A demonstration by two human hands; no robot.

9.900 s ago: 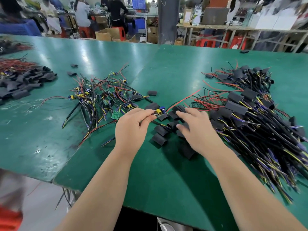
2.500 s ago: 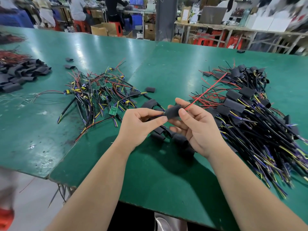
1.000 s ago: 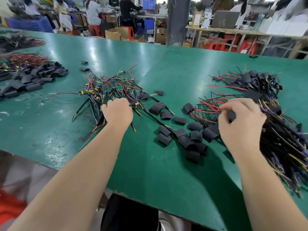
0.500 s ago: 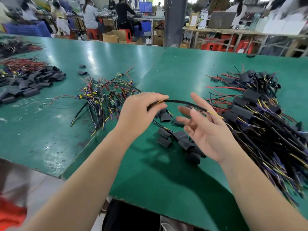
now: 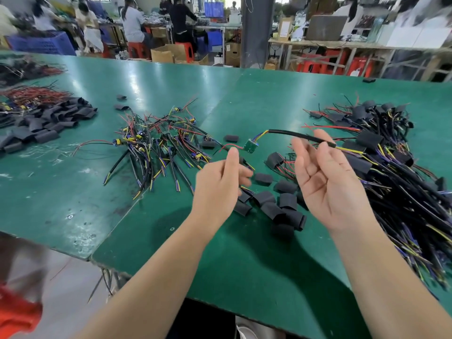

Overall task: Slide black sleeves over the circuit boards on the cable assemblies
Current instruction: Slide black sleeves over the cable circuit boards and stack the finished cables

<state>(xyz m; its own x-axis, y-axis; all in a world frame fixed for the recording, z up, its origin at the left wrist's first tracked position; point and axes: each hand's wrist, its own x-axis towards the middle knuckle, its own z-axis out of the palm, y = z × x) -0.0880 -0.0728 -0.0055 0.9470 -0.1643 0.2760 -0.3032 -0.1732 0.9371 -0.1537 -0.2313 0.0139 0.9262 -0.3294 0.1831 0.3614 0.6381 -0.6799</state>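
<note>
A cable assembly (image 5: 291,133) with a bare green circuit board (image 5: 250,146) at its left end hangs above the green table (image 5: 244,260). Its black cable runs right and passes behind the fingertips of my right hand (image 5: 322,182), which is palm up with straight, spread fingers. My left hand (image 5: 219,184) is just below and left of the board, thumb up and fingers loosely curled, with nothing seen in it. The board's red wire ends near that thumb. Several loose black sleeves (image 5: 274,209) lie on the table under both hands.
A tangle of unsleeved assemblies (image 5: 159,143) lies to the left, and a large heap of sleeved assemblies (image 5: 403,182) to the right. More black sleeves (image 5: 49,121) and red wires are piled at far left. The table's front edge is near me; people work at benches behind.
My left hand has let go of the cable end and dropped lower; the green board now hangs free. The cable has moved right onto my right fingertips.
</note>
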